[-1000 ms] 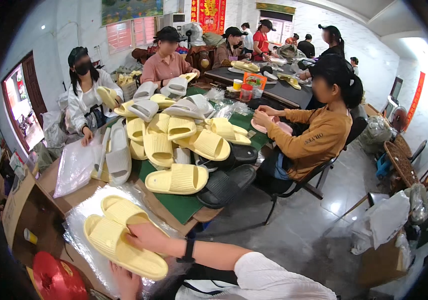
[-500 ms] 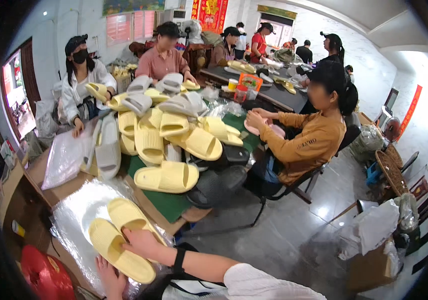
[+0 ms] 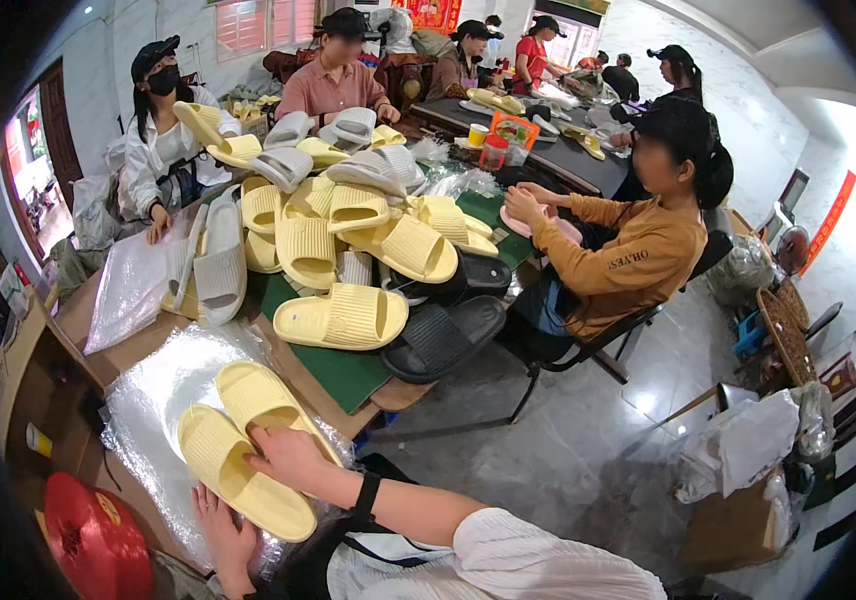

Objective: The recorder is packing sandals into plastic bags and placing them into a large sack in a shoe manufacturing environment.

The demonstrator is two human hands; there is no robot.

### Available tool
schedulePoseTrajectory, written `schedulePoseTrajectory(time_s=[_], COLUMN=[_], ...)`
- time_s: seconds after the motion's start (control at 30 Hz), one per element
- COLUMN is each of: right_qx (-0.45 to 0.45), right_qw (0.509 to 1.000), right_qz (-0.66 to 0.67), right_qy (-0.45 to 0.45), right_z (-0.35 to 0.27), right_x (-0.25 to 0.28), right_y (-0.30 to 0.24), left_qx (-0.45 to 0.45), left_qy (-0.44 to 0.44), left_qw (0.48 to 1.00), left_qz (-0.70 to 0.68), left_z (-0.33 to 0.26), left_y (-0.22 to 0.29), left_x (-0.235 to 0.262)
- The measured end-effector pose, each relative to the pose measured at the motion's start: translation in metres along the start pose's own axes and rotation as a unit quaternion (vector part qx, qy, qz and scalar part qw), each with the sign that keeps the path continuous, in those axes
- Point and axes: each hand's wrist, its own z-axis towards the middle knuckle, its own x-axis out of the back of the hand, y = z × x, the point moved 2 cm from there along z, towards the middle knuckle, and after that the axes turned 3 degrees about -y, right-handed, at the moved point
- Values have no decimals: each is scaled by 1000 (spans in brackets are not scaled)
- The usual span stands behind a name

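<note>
A pair of yellow ridged slippers (image 3: 223, 462) lies side by side on a stack of clear plastic bags (image 3: 166, 392) at the table's near corner. My right hand (image 3: 290, 458) reaches in from the right and grips the pair where the two slippers meet. Its fingers are curled at the strap of the nearer slipper, their tips partly hidden. My left hand (image 3: 223, 530) rests open beside the nearer slipper, fingers stretched out on the plastic. Beyond the bags a single yellow slipper (image 3: 341, 317) sits at the front of a large pile.
Yellow and grey slippers (image 3: 220, 265) heap across the green-topped table, with black slippers (image 3: 445, 338) at its right edge. Someone in a mustard top (image 3: 628, 250) sits to the right; other people sit behind the pile. A red plastic roll (image 3: 98, 540) stands at lower left.
The view has shifted slightly, so the pile sits higher. Both my hands keep their place at the slippers. Across the table, the person in white has brought a yellow slipper to the pile.
</note>
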Motion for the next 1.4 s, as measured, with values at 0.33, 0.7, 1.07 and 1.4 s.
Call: schedulePoseTrajectory(time_s=[0.33, 0.7, 1.07, 1.4], right_qx=[8, 22, 72, -19], right_qw=[1000, 998, 984, 943], right_qz=[-2, 23, 78, 21], right_qy=[29, 51, 141, 332], right_z=[-1, -3, -62, -76], right_x=[-2, 8, 66, 145], right_y=[-2, -4, -13, 49], left_qx=[-15, -16, -36, -4], left_qy=[-11, -7, -10, -19], left_qw=[1000, 1000, 999, 999], left_qz=[-6, -21, -23, -40], left_z=[2, 5, 4, 1], left_y=[0, 7, 5, 14], left_x=[2, 8, 7, 21])
